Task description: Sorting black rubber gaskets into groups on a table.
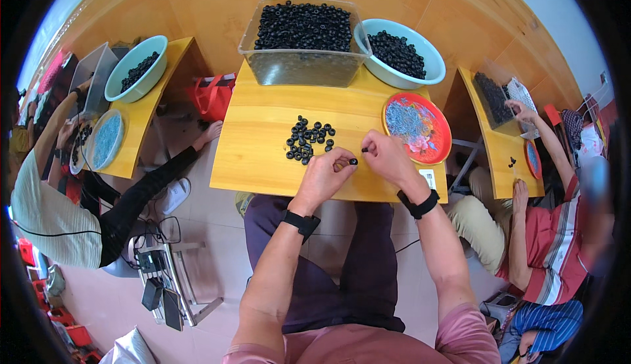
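Note:
My left hand [325, 172] is closed in a pinch at the table's near edge, with a small black ring-shaped part [353, 161] at its fingertips. Just to the right, my right hand [389, 158] pinches another small black piece [365, 149], whose exact shape is too small to make out. The two hands are close together but apart. Beyond my left hand lies a loose pile of black ring-shaped parts [302, 147] on the yellow table [253, 134]. A red flowered tray [444, 127] by my right hand holds many thin silvery-blue pieces [406, 119].
At the table's back stand a clear plastic bin [299, 69] and a pale green basin [430, 68], both holding black parts. People work at tables on the left and right. A metal stool [187, 285] with devices stands on the floor at left, and a red bag [213, 97] lies behind.

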`<state>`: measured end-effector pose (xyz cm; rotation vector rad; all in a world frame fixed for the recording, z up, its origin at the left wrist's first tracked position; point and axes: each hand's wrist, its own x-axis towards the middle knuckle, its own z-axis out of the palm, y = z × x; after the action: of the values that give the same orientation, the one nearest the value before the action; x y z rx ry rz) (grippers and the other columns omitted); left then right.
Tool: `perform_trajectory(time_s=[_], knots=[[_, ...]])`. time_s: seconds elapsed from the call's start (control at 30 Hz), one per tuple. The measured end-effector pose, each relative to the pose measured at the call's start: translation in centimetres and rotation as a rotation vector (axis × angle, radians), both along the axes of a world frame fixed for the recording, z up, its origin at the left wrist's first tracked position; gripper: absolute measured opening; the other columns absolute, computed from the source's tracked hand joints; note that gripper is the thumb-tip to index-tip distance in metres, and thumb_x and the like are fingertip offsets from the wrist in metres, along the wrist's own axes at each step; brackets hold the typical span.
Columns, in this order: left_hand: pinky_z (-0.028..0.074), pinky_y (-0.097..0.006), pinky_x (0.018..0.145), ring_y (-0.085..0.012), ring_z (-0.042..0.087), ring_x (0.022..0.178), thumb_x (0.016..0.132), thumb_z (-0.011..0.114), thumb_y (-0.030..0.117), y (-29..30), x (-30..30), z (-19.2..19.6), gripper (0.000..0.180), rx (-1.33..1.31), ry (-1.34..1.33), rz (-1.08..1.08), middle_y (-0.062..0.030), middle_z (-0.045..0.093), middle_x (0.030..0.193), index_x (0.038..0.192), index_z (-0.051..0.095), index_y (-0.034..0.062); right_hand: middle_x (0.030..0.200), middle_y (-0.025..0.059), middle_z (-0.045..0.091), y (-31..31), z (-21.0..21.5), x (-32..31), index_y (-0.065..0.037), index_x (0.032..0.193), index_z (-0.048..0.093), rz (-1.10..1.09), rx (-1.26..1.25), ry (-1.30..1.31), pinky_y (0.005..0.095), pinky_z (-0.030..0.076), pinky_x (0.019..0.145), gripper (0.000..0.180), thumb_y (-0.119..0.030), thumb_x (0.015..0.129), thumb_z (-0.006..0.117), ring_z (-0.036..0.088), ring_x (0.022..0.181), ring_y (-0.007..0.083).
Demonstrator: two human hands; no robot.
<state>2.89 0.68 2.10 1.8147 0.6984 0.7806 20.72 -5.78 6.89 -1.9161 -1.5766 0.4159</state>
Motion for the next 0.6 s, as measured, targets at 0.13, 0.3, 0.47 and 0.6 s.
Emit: perform_trajectory(time_s=[0.13, 0.3, 0.47, 0.6], knots=[[0.052, -0.023, 0.065, -0.0059, 0.062, 0.068, 0.086, 0.077, 0.011, -0.1, 0.1, -0.1, 0.021, -0.019, 0.009, -0.005, -0.0063, 0.074, 0.085, 0.102, 0.070, 0.0005, 0.079, 0.0180, 0.067, -0.9, -1.6, -0.7, 0.001, 0.090, 0.063, 0.103, 0.037, 0.007, 0.0408, 0.052, 0.067, 0.009, -0.002, 0.081, 0.064, 0.068, 0.074, 0.0326], [0.051, -0.022, 0.066, -0.0041, 0.060, 0.071, 0.087, 0.077, 0.010, -0.2, 0.0, 0.1, 0.020, -0.086, 0.029, -0.012, -0.0033, 0.073, 0.084, 0.102, 0.069, -0.0001, 0.080, 0.0157, 0.068, -1.5, -1.3, -1.2, 0.002, 0.096, 0.066, 0.106, 0.063, 0.071, 0.0344, 0.051, 0.065, 0.013, 0.000, 0.083, 0.065, 0.067, 0.072, 0.0240], [0.050, -0.023, 0.068, -0.0047, 0.060, 0.073, 0.087, 0.077, 0.009, -0.2, 0.0, 0.0, 0.019, -0.097, 0.019, -0.009, -0.0023, 0.071, 0.083, 0.101, 0.069, -0.0005, 0.088, 0.0212, 0.070, -2.2, -1.6, -1.3, 0.001, 0.100, 0.070, 0.022, -0.002, 0.274, 0.0411, 0.053, 0.071, 0.019, -0.003, 0.082, 0.064, 0.069, 0.081, 0.0326], [0.050, -0.023, 0.069, -0.0055, 0.060, 0.073, 0.087, 0.077, 0.008, -0.2, 0.1, -0.2, 0.018, -0.066, 0.003, -0.016, -0.0014, 0.069, 0.081, 0.100, 0.069, -0.0006, 0.088, 0.0184, 0.071, -2.4, -2.9, -1.5, 0.001, 0.100, 0.070, 0.008, 0.084, 0.375, 0.0368, 0.054, 0.069, 0.018, -0.003, 0.083, 0.065, 0.070, 0.078, 0.0268]])
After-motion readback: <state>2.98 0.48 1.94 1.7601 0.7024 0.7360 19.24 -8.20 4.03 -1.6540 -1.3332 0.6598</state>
